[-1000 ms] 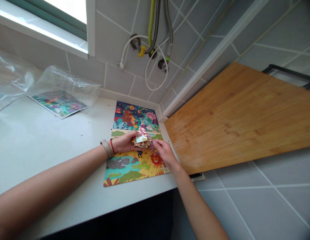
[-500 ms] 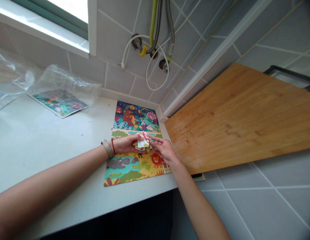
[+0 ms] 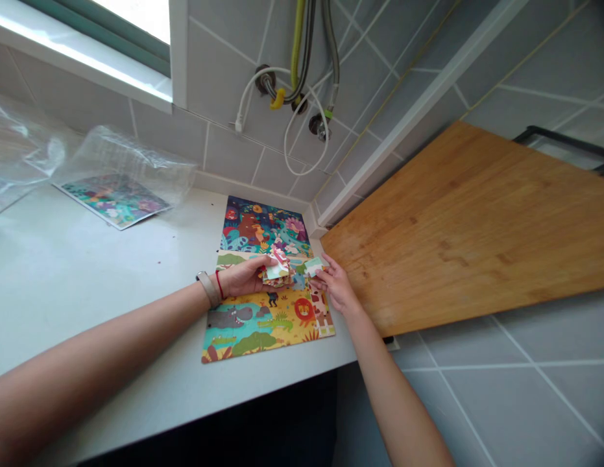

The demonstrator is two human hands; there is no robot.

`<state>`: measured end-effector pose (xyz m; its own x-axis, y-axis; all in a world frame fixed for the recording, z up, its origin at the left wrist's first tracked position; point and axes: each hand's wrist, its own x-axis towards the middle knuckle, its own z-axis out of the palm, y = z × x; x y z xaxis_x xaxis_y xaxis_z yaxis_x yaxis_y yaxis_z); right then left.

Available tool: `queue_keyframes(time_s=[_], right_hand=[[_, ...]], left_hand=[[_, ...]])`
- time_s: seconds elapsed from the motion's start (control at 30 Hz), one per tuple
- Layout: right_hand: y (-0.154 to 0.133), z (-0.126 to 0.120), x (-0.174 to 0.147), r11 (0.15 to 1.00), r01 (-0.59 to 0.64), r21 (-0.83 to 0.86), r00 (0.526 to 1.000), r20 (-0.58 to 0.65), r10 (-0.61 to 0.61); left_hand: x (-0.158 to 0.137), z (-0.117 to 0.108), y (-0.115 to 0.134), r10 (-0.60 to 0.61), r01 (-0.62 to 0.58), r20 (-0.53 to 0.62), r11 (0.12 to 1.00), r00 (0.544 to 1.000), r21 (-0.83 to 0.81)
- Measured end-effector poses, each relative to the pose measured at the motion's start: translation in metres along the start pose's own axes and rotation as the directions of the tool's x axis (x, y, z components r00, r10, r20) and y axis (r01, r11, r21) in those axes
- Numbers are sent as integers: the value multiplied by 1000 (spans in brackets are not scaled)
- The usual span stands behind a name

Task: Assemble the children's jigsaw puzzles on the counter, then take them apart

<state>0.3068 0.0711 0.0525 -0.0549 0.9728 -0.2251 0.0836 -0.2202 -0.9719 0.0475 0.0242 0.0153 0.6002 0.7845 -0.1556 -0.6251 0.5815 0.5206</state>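
My left hand is closed round a stack of jigsaw puzzle pieces, its thumb on top. Just to the right, my right hand pinches one pale green and white puzzle piece between thumb and fingers, apart from the stack. Below both hands lies an animal puzzle with a hippo, crocodiles, a lion and a giraffe; the hands cover some of its upper part. Against its far edge lies a dark blue forest puzzle.
A wooden board leans at the right beside the puzzles. Clear plastic bags and a printed picture card lie at the back left of the white counter. Hoses and a white cable hang on the tiled wall.
My right hand has moved right, away from the stack, with one puzzle piece in its fingers. The left hand has stayed almost in place with the stack.
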Motion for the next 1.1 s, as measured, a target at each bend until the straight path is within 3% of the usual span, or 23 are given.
queue_keyframes(time_s=[0.2, 0.53, 0.8, 1.1], right_hand=[[10, -11, 35, 990, 4, -138, 990, -142, -24], [31, -11, 74, 942, 62, -330, 977, -171, -124], [46, -12, 88, 796, 179, -578, 933, -157, -324], [51, -6, 77, 640, 252, -726, 874, -113, -472]], left_hand=[[0, -1, 0, -12, 12, 8, 1000, 1000, 13], [1, -3, 0, -15, 14, 19, 1000, 1000, 26], [0, -2, -1, -18, 17, 20, 999, 1000, 34], [1, -2, -1, -17, 17, 13, 1000, 1000, 22]])
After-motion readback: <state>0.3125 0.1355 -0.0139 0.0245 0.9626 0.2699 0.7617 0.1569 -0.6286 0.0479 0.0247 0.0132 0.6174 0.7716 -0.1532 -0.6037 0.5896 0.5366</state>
